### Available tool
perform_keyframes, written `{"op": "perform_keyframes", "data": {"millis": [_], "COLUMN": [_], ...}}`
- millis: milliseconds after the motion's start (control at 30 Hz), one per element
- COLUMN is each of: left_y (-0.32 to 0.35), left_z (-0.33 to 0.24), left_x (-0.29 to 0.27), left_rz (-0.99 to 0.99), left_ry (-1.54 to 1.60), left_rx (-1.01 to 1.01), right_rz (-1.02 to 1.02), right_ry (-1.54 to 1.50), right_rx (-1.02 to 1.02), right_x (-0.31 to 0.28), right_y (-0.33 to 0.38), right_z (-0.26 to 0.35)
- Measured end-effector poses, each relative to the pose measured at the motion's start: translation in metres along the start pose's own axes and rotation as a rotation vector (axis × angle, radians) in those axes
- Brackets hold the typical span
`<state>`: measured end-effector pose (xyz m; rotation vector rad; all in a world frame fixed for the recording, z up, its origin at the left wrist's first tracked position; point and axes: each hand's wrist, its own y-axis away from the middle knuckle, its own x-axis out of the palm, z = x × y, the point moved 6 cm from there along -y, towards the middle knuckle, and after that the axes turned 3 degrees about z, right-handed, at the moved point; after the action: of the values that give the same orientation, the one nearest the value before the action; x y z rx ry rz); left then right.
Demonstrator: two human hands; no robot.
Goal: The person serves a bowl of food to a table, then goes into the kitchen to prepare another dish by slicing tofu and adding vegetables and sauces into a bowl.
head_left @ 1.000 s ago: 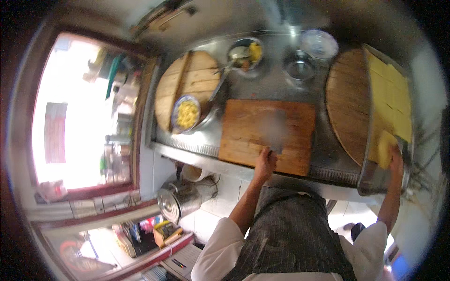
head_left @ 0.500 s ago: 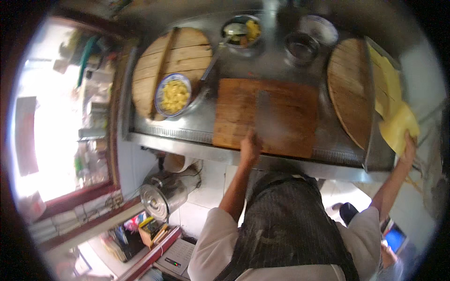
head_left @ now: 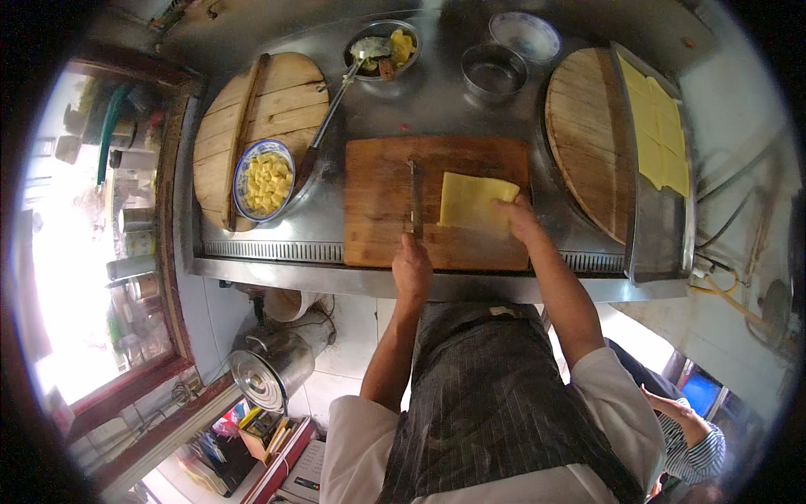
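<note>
Wooden cutting board [head_left: 378, 202]: kitchen knife [head_left: 414, 197], yellow sheet [head_left: 472, 202].
I see left hand [head_left: 412, 267] gripping knife, front edge; right hand [head_left: 522, 218] gripping sheet, near right edge.

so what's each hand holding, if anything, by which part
Left hand: grey metal knife, by its handle. Right hand: flat squarish yellow sheet, by its right edge.
</note>
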<state>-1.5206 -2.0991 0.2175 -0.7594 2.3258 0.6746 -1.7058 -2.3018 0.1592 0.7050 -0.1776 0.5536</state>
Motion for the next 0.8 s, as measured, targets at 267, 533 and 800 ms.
{"op": "perform_keyframes", "data": {"millis": [267,533,800], "left_y": [0.019,0.020,0.001], "left_z": [-0.082,-0.101,-0.041], "left_x": [0.044,0.045,0.082], "left_rz": [0.011,0.047,0.055], "left_ry": [-0.230,-0.357,0.009], "left_rx": [0.063,-0.002,-0.327], "right_rz": [-0.061,0.010,0.135], "right_ry": [0.219,0.126,0.000], "right_rx": [0.147,0.157,0.127], "right_x": [-0.013,-0.016,-0.004], "right_y": [-0.006,-0.017,0.001], "right_z": [0.007,-0.006,0.015]}}
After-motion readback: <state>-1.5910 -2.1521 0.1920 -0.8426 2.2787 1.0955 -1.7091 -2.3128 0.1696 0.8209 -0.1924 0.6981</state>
